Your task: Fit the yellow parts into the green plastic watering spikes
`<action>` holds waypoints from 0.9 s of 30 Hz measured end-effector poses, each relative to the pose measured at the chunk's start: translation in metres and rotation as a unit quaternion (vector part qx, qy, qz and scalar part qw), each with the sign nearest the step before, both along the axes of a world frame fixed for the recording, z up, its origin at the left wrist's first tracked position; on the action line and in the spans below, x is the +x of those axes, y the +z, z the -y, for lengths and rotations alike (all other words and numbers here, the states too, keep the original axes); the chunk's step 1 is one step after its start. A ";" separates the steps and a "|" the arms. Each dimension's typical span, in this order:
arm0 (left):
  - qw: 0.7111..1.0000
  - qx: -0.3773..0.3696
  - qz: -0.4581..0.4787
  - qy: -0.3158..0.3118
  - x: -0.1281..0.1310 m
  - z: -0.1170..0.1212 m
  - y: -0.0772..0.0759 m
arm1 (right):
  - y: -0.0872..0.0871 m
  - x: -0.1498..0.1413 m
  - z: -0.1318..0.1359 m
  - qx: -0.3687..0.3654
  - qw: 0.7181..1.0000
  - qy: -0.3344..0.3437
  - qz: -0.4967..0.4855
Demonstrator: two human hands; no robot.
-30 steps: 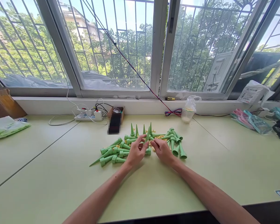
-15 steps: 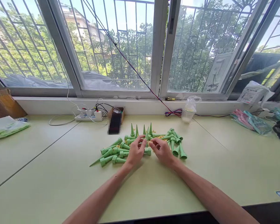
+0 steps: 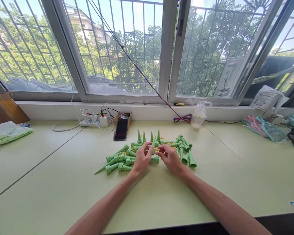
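My left hand is closed around a green plastic watering spike, held with its pointed tip up. Close beside it, my right hand pinches a small yellow piece against the side of that spike. Fingers cover part of both things. Several green spikes with ribbed collars lie to the left of my hands, and more spikes lie to the right. Behind my hands, several spikes stand upright, with small yellow pieces scattered among them.
Along the window side of the pale green table are a power strip, a small box with a blurred dark front, and a plastic cup in a bag. Plastic packets lie far right; a cardboard box stands far left.
The yellow piece in my right fingers now shows more clearly, pointing toward the spike. Both hands stay in nearly the same place, and the view has shifted very slightly.
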State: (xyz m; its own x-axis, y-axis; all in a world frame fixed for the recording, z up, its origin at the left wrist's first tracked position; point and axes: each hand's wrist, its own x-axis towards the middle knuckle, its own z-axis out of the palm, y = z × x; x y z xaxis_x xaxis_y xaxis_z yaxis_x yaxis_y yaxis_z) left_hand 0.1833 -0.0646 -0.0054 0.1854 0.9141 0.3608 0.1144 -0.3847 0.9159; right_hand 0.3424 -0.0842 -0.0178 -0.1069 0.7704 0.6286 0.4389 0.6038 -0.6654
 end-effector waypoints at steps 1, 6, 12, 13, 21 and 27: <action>1.000 0.002 0.000 -0.002 0.000 0.000 0.000 | 0.000 0.000 0.000 0.002 1.000 -0.002 0.002; 1.000 0.010 -0.009 -0.009 0.000 0.000 0.001 | -0.001 0.000 0.000 0.009 1.000 -0.009 0.006; 0.999 0.015 -0.027 -0.022 -0.001 0.001 0.001 | 0.000 0.000 0.000 0.004 1.000 -0.011 0.007; 0.999 0.017 -0.030 -0.024 -0.001 0.002 0.001 | 0.000 0.000 0.000 0.003 1.000 -0.010 0.007; 0.997 0.036 -0.054 -0.040 0.000 0.007 0.004 | 0.002 0.001 0.000 0.001 0.999 -0.039 0.028; 0.994 0.058 -0.076 -0.052 -0.002 0.009 0.006 | 0.005 0.001 0.001 0.013 0.997 -0.060 0.039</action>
